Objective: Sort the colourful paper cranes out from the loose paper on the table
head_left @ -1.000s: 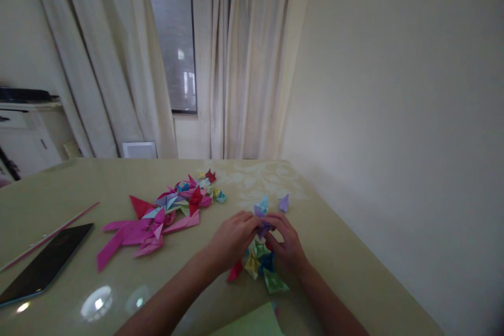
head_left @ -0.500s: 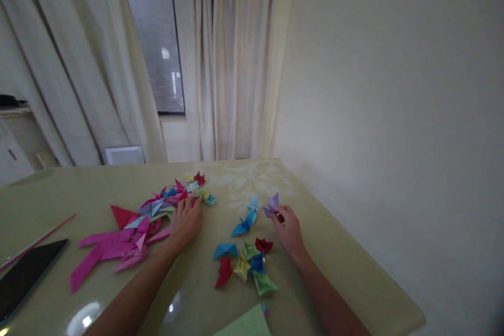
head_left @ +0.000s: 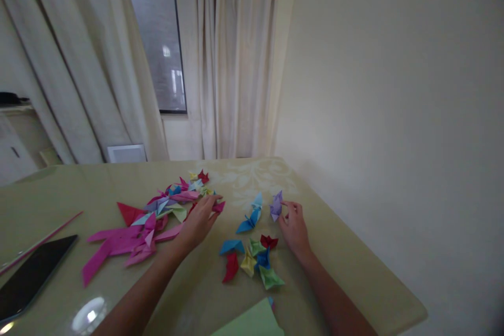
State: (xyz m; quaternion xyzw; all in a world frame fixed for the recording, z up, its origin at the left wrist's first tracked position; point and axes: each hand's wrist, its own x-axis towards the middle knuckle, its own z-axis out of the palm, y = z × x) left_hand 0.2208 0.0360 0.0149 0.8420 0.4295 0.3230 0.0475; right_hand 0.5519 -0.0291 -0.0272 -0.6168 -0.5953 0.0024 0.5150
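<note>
My left hand has a folded pink paper piece pinched at its fingertips, just right of a heap of colourful origami. At the right, my right hand has its thumb and finger at the right edge of a purple origami piece. To the left of that piece lie a light blue origami piece and a blue origami piece, touching each other. A cluster of small folded papers in red, yellow, green and blue rests nearer to me.
A green paper sheet lies at the near edge. On the left are a black phone-like slab and a thin pink stick. The table runs along a white wall, with curtains behind.
My left hand has moved right, away from the heap, with the pink piece now showing in its fingers. The purple piece has turned more upright at my right hand.
</note>
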